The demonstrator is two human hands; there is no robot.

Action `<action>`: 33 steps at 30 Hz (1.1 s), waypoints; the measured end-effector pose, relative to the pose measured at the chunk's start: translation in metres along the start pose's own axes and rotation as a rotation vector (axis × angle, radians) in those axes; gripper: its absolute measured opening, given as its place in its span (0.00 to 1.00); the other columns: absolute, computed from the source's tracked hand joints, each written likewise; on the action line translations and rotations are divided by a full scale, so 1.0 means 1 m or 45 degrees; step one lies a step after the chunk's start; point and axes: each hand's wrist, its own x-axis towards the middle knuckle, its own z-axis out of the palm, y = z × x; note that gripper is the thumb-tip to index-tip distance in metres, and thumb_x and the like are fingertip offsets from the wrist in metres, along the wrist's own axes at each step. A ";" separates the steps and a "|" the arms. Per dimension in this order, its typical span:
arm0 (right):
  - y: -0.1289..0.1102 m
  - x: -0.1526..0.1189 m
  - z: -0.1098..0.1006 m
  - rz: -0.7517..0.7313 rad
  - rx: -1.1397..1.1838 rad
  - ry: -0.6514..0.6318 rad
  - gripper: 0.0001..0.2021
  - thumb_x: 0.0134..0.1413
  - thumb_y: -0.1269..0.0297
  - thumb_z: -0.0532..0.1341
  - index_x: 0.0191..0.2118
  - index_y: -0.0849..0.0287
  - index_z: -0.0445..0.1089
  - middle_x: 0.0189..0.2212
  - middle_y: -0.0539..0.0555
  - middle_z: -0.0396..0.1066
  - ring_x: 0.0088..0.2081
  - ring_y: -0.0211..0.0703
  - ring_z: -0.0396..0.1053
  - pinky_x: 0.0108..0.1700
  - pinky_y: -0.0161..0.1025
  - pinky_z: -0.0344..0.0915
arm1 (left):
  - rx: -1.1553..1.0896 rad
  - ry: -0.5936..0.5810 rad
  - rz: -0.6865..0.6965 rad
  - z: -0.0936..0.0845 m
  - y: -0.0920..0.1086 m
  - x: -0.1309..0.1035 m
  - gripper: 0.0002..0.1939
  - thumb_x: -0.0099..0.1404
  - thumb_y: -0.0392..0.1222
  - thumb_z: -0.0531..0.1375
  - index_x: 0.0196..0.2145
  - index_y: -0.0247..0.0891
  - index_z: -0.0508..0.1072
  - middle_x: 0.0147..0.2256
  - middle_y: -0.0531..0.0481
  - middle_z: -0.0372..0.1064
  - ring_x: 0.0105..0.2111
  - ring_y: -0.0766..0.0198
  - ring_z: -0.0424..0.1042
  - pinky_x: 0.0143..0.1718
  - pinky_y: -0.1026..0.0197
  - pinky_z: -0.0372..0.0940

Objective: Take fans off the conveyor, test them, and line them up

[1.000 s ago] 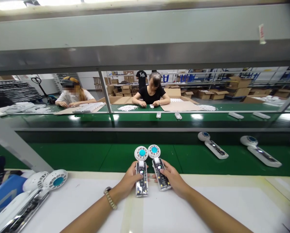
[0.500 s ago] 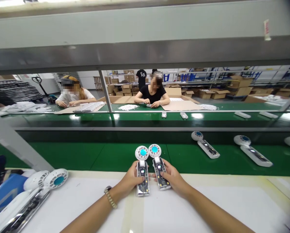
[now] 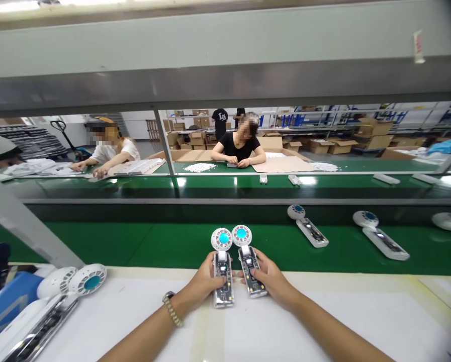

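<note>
My left hand (image 3: 202,282) grips the handle of a small handheld fan (image 3: 222,264) with a white round head and a teal centre. My right hand (image 3: 272,279) grips a second handheld fan (image 3: 248,261) of the same kind. Both fans lie side by side at the far edge of the white worktable (image 3: 248,332), heads reaching over the green conveyor belt (image 3: 165,244). Their handles are open and show the circuit boards inside. A bracelet sits on my left wrist.
Two more fans (image 3: 307,226) (image 3: 379,236) lie on the belt to the right, a third at the right edge. Fans (image 3: 59,296) and a blue item lie at the left. Two people work at a far belt beyond a metal frame; cardboard boxes stand behind.
The fans on the belt have drifted left. My hands and the two held fans have stayed almost still. The person at the far left has leaned and reached toward the left.
</note>
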 end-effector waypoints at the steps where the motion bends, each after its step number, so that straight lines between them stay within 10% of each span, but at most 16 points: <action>1: 0.000 0.000 0.000 0.004 0.003 0.000 0.32 0.39 0.61 0.67 0.51 0.55 0.55 0.38 0.55 0.66 0.37 0.50 0.69 0.40 0.49 0.65 | 0.006 -0.001 0.005 0.000 0.000 0.000 0.26 0.49 0.36 0.66 0.44 0.40 0.59 0.43 0.44 0.62 0.43 0.51 0.68 0.43 0.50 0.62; 33: -0.001 -0.003 -0.001 0.081 0.043 0.028 0.33 0.38 0.60 0.68 0.52 0.54 0.55 0.41 0.57 0.68 0.41 0.53 0.69 0.44 0.50 0.64 | -0.121 0.042 0.012 -0.001 -0.004 0.002 0.23 0.49 0.29 0.62 0.42 0.38 0.59 0.44 0.44 0.61 0.40 0.54 0.69 0.42 0.50 0.62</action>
